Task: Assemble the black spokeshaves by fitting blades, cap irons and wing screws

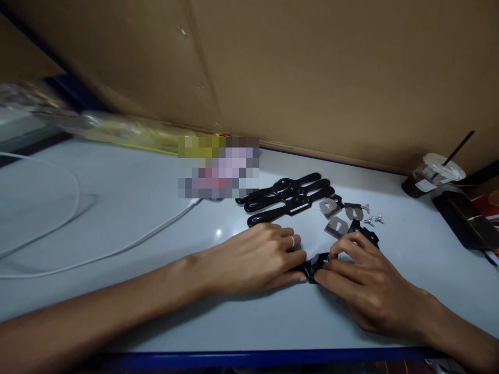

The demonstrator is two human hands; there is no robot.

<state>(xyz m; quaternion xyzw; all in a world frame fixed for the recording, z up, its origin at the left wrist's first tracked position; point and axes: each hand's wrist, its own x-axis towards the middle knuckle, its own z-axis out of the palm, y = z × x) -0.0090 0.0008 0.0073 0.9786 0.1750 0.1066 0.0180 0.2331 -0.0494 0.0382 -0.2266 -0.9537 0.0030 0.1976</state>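
A black spokeshave (311,270) lies low over the near part of the table, largely covered by my fingers. My left hand (268,257), with a ring on one finger, is closed around its left handle. At the middle of the same spokeshave, the fingers of my right hand (364,285) are bent and pressed together on it; any small part between them is hidden. Three more black spokeshaves (267,215) lie side by side beyond my left hand. Beyond my right hand are grey slotted blades (337,227), black cap pieces (366,235) and silver wing screws (379,219).
A plastic cup with a straw (438,174) and a dark flat object (463,221) stand at the right. A white cable (136,241) crosses the white table (187,317) to a blurred-out item (230,169). Plastic-wrapped yellow material (132,134) lies along the cardboard wall (312,72).
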